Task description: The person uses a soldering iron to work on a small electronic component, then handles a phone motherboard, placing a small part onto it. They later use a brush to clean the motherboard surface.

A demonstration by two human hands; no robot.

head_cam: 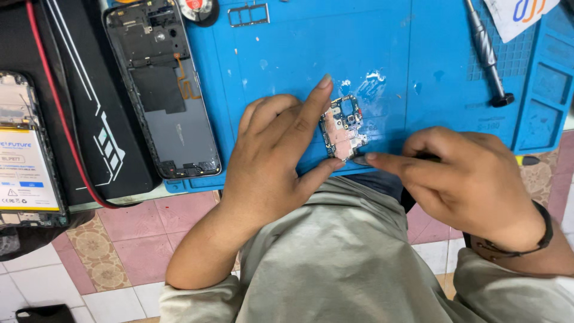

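A small phone circuit board [343, 128] with a copper-pink shield lies near the front edge of a blue work mat [299, 54]. My left hand [278, 155] pinches it, index finger along its left side and thumb under its lower end. My right hand [463, 176] reaches in from the right, its index fingertip touching the board's lower right corner. A dark tool with a yellow end [526, 160] shows behind this hand; whether the fingers grip it cannot be told.
An opened phone frame [161, 90] lies at the mat's left edge. Another phone with its battery exposed [27, 155] rests on a black pad with a red wire [57, 119]. A screwdriver [487, 54] and a SIM tray [248, 14] lie farther back.
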